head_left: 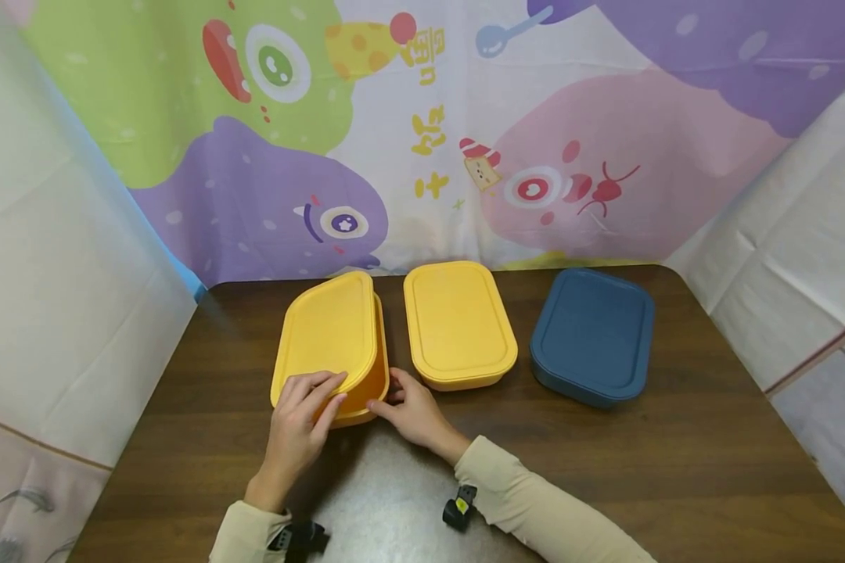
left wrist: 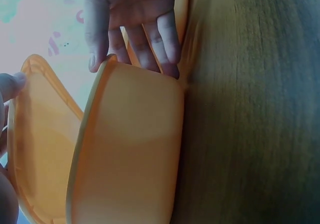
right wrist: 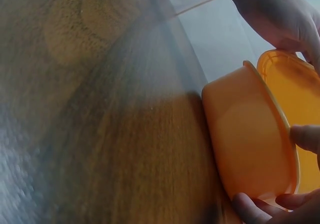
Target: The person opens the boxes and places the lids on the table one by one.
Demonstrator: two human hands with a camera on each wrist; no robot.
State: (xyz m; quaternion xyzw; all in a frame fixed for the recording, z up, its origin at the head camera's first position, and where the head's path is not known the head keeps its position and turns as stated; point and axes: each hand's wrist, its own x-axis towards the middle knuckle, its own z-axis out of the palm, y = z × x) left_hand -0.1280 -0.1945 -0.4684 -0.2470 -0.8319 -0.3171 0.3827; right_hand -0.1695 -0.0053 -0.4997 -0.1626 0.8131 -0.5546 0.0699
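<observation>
On the left of the table stands a yellow lidded box, its lid tilted up along the right side so a dark gap shows. My left hand pinches the lid's near edge, thumb below and fingers on top. At the box's near right corner, my right hand holds the body, thumb at the rim and fingers along the outer wall. The left wrist view shows the body's outer wall and the underside of the raised lid. Inside the box, the contents are hidden.
A second yellow box, lid on, stands just right of the first. Farther right is a dark blue box, also covered. Behind the brown wooden table hangs a cartoon-print curtain.
</observation>
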